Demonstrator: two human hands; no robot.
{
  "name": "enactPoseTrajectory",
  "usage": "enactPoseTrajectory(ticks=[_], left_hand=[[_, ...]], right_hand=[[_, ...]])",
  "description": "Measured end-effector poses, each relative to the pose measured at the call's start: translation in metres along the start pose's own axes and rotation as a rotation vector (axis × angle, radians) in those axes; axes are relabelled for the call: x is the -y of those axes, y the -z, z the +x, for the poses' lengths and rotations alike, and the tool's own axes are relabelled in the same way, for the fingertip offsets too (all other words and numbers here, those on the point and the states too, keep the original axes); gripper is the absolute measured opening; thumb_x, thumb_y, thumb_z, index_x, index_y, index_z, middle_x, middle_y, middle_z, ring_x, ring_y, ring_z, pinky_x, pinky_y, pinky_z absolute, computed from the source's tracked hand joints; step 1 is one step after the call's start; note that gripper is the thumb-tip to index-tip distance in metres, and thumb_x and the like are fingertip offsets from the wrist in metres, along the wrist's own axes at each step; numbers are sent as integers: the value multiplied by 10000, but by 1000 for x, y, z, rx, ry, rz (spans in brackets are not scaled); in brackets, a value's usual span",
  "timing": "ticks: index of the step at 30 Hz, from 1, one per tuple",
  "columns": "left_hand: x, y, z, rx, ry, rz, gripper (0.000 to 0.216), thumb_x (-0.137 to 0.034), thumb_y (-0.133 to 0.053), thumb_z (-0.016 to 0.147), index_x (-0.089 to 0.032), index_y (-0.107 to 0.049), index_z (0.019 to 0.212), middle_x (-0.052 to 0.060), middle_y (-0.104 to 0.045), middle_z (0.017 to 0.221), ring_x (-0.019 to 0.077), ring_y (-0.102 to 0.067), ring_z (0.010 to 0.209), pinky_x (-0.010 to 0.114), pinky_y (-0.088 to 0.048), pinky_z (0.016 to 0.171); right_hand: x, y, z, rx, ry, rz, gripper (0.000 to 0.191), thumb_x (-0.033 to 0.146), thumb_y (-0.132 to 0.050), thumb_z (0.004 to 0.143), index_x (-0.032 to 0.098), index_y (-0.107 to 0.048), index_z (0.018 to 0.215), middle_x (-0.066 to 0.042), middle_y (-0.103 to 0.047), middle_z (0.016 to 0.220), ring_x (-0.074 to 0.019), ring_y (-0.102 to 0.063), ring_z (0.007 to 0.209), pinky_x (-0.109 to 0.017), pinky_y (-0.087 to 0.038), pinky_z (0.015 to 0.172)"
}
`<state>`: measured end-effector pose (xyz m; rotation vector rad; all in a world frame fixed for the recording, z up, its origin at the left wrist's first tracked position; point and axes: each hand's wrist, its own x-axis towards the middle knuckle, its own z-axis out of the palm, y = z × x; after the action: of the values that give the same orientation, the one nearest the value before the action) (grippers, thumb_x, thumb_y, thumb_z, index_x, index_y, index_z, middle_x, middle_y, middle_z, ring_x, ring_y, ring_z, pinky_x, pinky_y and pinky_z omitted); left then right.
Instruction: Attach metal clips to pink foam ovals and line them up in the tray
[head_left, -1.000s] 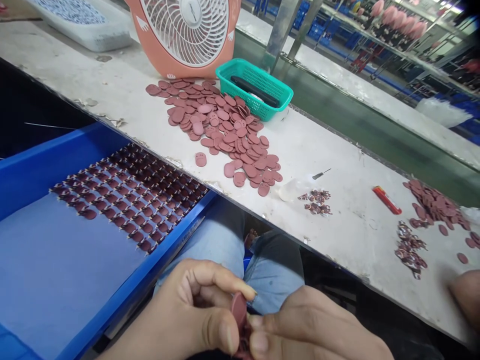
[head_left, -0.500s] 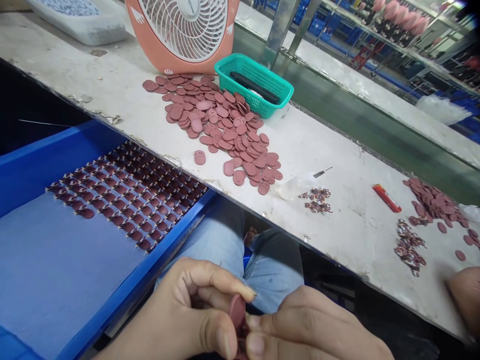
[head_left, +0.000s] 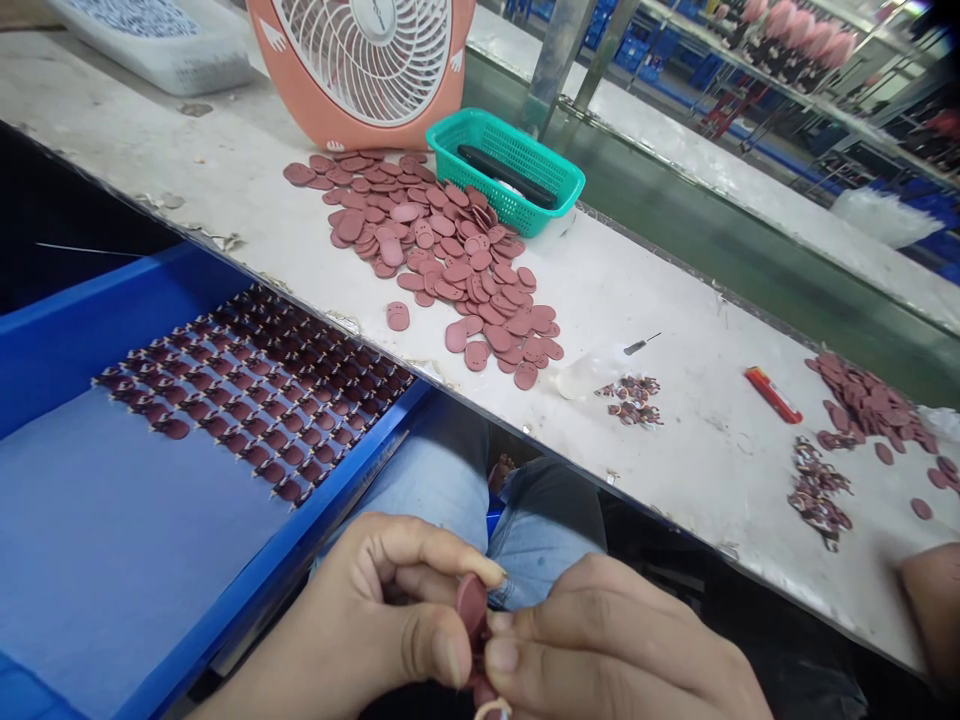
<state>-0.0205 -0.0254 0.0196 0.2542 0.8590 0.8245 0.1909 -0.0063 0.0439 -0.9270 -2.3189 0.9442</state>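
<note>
Between finger and thumb, my left hand (head_left: 397, 610) pinches a flat oval reddish-brown disc (head_left: 472, 603) on its edge. My right hand (head_left: 607, 640) is closed on a small brown piece (head_left: 484, 692) pressed against that disc; the fingertips hide most of it. A light ring-shaped bit (head_left: 493, 709) shows below the fingers. Both hands are over the lap, in front of the table edge. To the left, a blue tray (head_left: 360, 470) holds rows of assembled brown pieces (head_left: 255, 390) on a pale sheet.
On the white table (head_left: 675, 480) lie a heap of oval discs (head_left: 450, 260), small figure parts (head_left: 634, 400), a needle-tipped tool (head_left: 642, 344) and a red lighter (head_left: 773, 395). A fan (head_left: 367, 70) and green basket (head_left: 506, 170) stand behind. Someone's arm (head_left: 932, 605) is at right.
My right hand has shifted slightly left and up, its fingers closer to the disc. The light ring-shaped bit now shows beneath. The disc stays in my left hand.
</note>
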Motion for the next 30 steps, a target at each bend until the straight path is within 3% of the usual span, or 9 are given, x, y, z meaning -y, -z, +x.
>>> enactPoseTrajectory(ticks=[4,9,17,30], left_hand=[[6,6,6,56,13,-38,317,-397,-942,526,-238,-812,768,-22,-723,538,93,-649,481,174,-508,523],[17,14,17,76,16,-75,367,-491,-895,612,-186,-800,793,18,-718,618,85,-612,505,144,-463,472],[18,15,22,98,80,-102,390,-518,-863,650,-155,-783,769,-28,-598,579,49,-532,464,155,-526,507],[25,15,21,5,59,-113,411,-504,-893,615,-142,-764,758,-32,-581,547,48,-526,448,139,-497,480]], right_hand=[[-6,-3,12,-36,87,54,375,264,-604,945,479,-644,1250,48,-798,875,-162,-763,703,-200,-610,573],[-3,-12,21,-168,107,64,606,338,-742,868,301,-499,1422,-29,-772,976,-180,-726,773,-291,-627,712],[-9,-16,25,-170,46,166,215,204,-694,900,177,-707,1114,-50,-725,867,-135,-673,758,-245,-572,692],[-10,-22,24,-187,33,222,124,202,-698,895,195,-741,1011,-40,-736,785,-131,-682,703,-232,-571,658]])
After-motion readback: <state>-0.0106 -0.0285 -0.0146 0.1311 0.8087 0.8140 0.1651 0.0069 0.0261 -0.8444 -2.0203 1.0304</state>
